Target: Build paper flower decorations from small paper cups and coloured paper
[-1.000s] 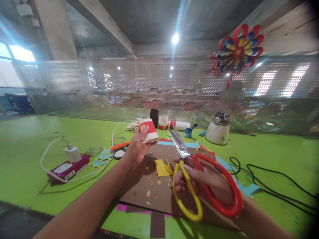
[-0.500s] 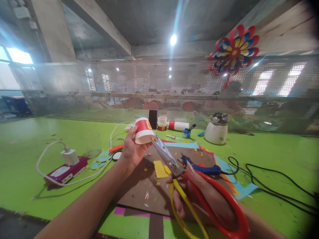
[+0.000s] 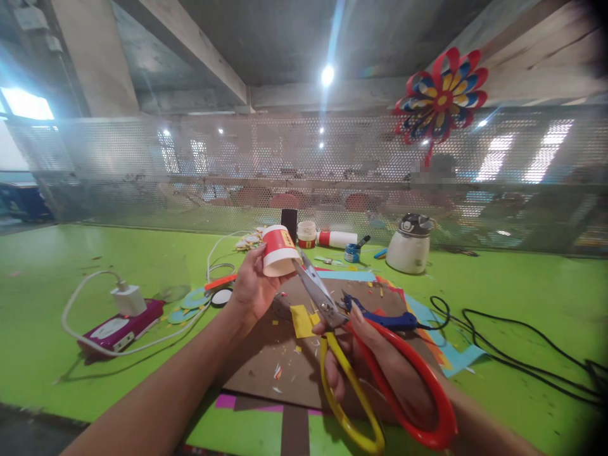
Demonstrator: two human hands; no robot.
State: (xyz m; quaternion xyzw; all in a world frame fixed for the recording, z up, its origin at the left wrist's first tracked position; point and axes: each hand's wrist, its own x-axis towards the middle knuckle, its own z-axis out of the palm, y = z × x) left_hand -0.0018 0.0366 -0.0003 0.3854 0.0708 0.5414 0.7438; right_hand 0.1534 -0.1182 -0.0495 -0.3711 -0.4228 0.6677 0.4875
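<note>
My left hand [image 3: 251, 288] grips a red and white paper cup [image 3: 278, 250], tilted with its base toward me, above the table. My right hand [image 3: 375, 361] is closed on large scissors [image 3: 361, 354] with one yellow and one red handle loop. The steel blades [image 3: 313, 285] point up and left, and their tip touches the cup's lower rim. Below both hands lies a brown cardboard sheet [image 3: 304, 361] strewn with paper snippets and a yellow paper piece [image 3: 303, 320].
On the green table [image 3: 71, 253] lie a magenta device with a white charger [image 3: 121, 316], a blue glue gun [image 3: 384, 318], black cables [image 3: 513, 354], a white kettle [image 3: 411, 251], small pots [image 3: 308, 233] and coloured paper. A mesh fence [image 3: 304, 171] bounds the far side; a paper pinwheel [image 3: 439, 95] hangs above.
The scissors swung left from the middle of the sheet until their tip met the cup. My left hand turned the cup's base more toward me.
</note>
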